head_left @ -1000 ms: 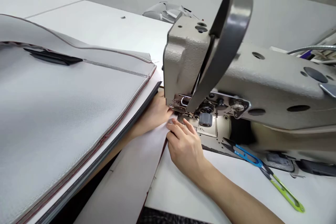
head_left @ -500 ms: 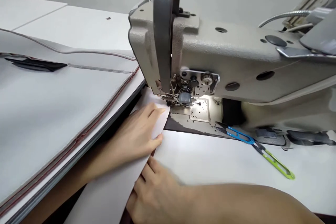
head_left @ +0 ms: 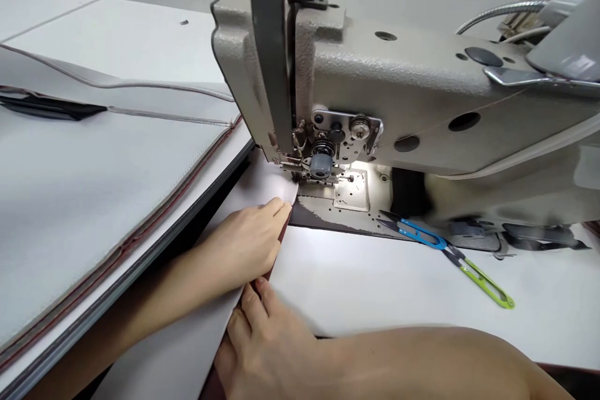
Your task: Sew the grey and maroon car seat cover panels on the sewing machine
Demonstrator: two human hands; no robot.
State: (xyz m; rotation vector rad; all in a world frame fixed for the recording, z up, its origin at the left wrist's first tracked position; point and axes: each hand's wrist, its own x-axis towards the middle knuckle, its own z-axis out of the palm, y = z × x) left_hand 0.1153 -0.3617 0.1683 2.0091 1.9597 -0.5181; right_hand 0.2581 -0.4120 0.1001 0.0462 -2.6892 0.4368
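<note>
A grey industrial sewing machine (head_left: 375,81) stands on a white table (head_left: 375,281). A pale strip of material (head_left: 187,350) with a dark red underside runs from the bottom edge up to the presser foot (head_left: 293,169). My left hand (head_left: 244,240) lies on the strip just before the foot, its fingers curled over the strip's right edge. My right hand (head_left: 262,344) is lower down, fingers pressed together on the same edge, pinching it. The needle is hidden behind the machine head.
A large stack of grey perforated upholstery panels (head_left: 94,187) with red piping fills the left side. Blue thread snips (head_left: 417,232) and green thread snips (head_left: 482,278) lie on the table to the right of the lit needle plate (head_left: 351,190).
My right hand has drawn back from the presser foot to the strip's lower edge. My left hand has come onto the strip near the foot. The view has shifted rightward along the machine.
</note>
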